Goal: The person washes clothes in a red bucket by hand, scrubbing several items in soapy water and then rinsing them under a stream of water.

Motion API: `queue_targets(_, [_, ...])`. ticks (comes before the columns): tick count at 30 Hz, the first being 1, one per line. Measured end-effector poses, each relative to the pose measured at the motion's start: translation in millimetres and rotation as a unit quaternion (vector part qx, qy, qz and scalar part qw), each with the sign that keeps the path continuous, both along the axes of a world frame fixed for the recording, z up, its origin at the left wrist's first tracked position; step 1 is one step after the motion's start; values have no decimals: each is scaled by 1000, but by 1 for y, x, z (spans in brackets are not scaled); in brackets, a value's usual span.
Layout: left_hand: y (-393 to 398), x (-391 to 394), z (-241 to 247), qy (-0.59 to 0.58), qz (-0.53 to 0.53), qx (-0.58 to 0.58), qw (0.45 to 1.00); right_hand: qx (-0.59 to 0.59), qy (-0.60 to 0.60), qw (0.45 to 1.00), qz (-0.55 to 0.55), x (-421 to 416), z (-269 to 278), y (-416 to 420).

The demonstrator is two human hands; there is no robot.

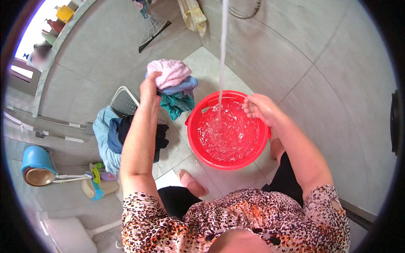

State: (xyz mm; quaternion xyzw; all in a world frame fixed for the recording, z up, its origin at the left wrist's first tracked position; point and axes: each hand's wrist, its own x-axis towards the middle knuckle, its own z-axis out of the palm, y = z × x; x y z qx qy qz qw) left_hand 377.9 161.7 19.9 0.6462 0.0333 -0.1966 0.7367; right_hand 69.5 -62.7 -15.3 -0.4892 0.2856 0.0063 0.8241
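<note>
My left hand grips a bundle of wet-looking clothes: a pink cloth on top, a blue one below it and a teal one at the bottom. The bundle hangs left of a round red plastic basin. A stream of water falls from above into the basin, and the water inside is churning. At the basin's upper right rim is my right hand, its fingers loosely curled and holding nothing. Whether it touches the rim I cannot tell.
A perforated laundry basket with light blue and dark clothes stands at left. Bottles line a ledge. A blue bucket is further left. My slippered foot is below the basin; tiled walls meet behind it.
</note>
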Motion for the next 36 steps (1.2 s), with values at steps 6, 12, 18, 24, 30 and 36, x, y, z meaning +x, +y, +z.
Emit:
queue_targets(6, [1, -110, 126, -144, -70, -81, 984, 11, 13, 1000, 4, -4, -75, -20])
queue_targets(12, [1, -178, 185, -159, -129, -91, 975, 51, 32, 997, 46, -4, -61, -11])
queue_targets(18, [-24, -199, 104, -54, -145, -61, 986, 132, 27, 985, 111, 0, -52, -13])
queue_targets(24, [-38, -205, -73, 128, -121, 3, 984, -154, 84, 967, 187, -3, -49, -6])
queue_targets(30, [-23, -217, -156, -126, -184, 288, 931, -220, 57, 964, 135, 0, -59, -4])
queue_targets(36, [-47, -259, -158, -257, -327, 585, 696, -328, 35, 937, 115, -7, -55, 6])
